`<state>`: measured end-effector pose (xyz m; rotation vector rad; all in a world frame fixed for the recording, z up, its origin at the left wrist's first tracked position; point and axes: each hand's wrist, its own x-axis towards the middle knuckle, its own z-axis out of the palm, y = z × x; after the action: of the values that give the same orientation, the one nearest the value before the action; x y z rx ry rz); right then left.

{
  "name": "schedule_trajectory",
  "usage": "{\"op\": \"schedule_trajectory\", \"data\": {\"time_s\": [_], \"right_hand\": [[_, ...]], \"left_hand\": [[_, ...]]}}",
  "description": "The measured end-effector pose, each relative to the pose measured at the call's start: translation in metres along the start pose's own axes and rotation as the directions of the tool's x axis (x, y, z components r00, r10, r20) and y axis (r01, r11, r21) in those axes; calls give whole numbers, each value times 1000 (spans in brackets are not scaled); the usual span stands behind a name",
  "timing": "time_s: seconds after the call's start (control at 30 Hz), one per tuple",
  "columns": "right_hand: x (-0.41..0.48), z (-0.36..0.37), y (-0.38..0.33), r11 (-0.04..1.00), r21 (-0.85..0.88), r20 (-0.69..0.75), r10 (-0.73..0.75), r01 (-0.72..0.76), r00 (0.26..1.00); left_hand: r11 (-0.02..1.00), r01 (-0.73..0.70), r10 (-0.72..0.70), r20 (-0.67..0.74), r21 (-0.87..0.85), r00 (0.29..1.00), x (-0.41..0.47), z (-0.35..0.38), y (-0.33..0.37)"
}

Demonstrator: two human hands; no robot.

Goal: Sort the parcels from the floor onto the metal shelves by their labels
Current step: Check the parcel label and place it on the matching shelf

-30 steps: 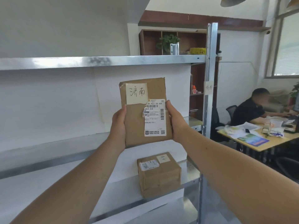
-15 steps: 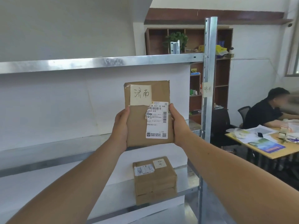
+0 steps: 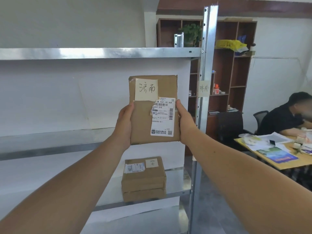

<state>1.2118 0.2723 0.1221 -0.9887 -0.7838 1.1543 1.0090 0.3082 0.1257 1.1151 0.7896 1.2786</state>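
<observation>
Gleaming metal shelves (image 3: 101,54) against white wall (image 3: 67,92), office desk (image 3: 276,159) rightward.

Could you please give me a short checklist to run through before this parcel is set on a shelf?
1. Grip: the left hand and the right hand clasp the parcel by its two side edges; ok.
2. Parcel label: the handwritten note reads 济南 and faces the camera; ok.
3. Shelf label: the tag on the post appears to read the same two characters; ok.
4. Room on the middle shelf: the visible part is bare; ok.
5. The lower parcel lies on the shelf below; its small note is too small to read; cannot tell.
</observation>
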Motion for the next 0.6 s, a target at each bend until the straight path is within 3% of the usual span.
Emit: {"op": "schedule_trajectory", "data": {"time_s": [0.6], "right_hand": [[11, -26, -1, 996, -56, 44, 70, -67, 997]], "left_hand": [[989, -41, 57, -113, 139, 992, -1, 22, -18]]}}
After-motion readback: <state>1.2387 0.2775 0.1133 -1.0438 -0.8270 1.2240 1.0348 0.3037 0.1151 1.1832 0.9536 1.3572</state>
